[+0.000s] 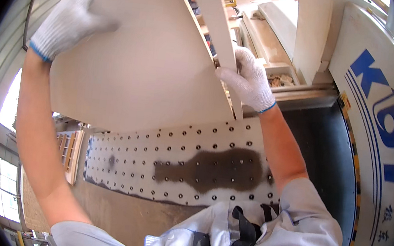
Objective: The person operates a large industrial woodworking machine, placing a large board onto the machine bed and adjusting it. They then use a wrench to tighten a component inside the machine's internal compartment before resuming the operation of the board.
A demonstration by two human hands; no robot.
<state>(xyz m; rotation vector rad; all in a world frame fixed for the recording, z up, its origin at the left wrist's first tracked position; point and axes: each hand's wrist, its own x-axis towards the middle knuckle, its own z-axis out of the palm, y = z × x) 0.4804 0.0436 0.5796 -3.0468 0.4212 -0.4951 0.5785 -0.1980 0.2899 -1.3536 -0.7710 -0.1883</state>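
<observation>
A large pale board [141, 55] stands tilted in front of me, its lower edge above the perforated table. My left hand [71, 21], in a white knitted glove, is at the board's left edge, its thumb over the face and slightly blurred; the fingertips are partly hidden. Along the board's right side runs a narrow pale strip [216, 21], with a slim gap between them. My right hand [249, 78], gloved too, is closed round the strip's right edge, its thumb across the front and its other fingers partly hidden behind.
Below the board lies a light table [125, 163] with rows of small round fittings and a dark worn patch. A white machine housing [375, 117] with blue lettering rises at the right beside a dark surface [318, 155]. Scraps fill a tray [283, 79]; a slatted wooden rack [71, 153] stands left.
</observation>
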